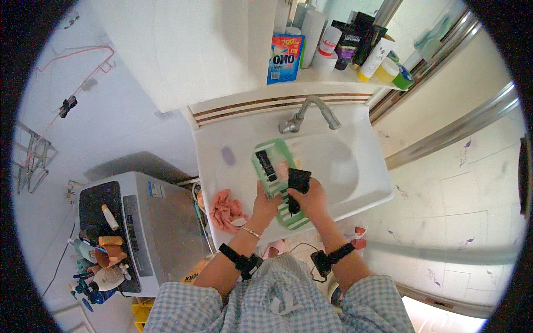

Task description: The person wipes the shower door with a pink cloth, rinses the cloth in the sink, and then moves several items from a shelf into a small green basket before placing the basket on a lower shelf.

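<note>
A green slatted plastic basket (296, 224) spans the front rim of the white washbasin (333, 162). My left hand (266, 206) grips its near left side. Inside the basket's far part lies a black tube with pale writing (265, 165), beside a small pinkish item (282, 170). My right hand (311, 200) holds a black tube (299, 181) over the basket, its narrower end pointing down towards me. Just left of my left hand, a crumpled salmon-pink cloth (226, 211) rests on the basin's corner. Each forearm wears a black strap with a small device.
A metal faucet (310, 114) arches over the basin. Above it, a shelf (329, 77) carries an OMO detergent packet (285, 59) and several bottles and tubes. A washing machine (166, 233) with cups and bottles on top stands at left. A purple oval item (227, 156) lies on the basin's left ledge.
</note>
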The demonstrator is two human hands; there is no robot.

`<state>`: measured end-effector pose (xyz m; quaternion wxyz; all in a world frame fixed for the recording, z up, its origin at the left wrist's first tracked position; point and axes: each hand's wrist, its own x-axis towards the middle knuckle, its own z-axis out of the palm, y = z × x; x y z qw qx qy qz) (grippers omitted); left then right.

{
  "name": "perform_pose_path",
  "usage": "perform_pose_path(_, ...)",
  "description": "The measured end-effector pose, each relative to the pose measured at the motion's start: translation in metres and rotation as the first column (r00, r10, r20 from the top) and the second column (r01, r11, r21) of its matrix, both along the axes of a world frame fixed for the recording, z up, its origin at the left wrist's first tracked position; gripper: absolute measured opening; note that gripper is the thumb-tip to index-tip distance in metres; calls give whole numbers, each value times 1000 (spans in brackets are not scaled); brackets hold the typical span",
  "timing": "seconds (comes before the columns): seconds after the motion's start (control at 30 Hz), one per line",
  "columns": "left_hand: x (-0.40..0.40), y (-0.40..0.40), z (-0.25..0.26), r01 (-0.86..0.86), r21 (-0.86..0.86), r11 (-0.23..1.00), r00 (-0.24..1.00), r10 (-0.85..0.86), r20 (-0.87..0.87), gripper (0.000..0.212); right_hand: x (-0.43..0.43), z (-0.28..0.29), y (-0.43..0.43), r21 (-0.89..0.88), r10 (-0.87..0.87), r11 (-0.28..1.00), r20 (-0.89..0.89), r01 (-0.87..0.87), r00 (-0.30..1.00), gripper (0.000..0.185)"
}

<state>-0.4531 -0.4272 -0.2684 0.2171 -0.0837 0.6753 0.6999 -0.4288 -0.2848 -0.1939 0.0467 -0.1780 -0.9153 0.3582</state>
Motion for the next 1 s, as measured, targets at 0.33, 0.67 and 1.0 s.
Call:
perform_pose_path(0.33,-7,-19,35,-27,255,967,999,17,40,62,-24,95,41,-656,29,754,-25,-38,999,24)
perform_pose_path(0.67,-11,-16,26,-34,209,977,998,21,64,62,-112,157,131,-316,-70,945,-448,-84,892,29)
perform_pose_path(1.0,-10,-6,37,-102,189,977,991,83,107,60,-221,185,175,22,-7,999,-621,26,784,59)
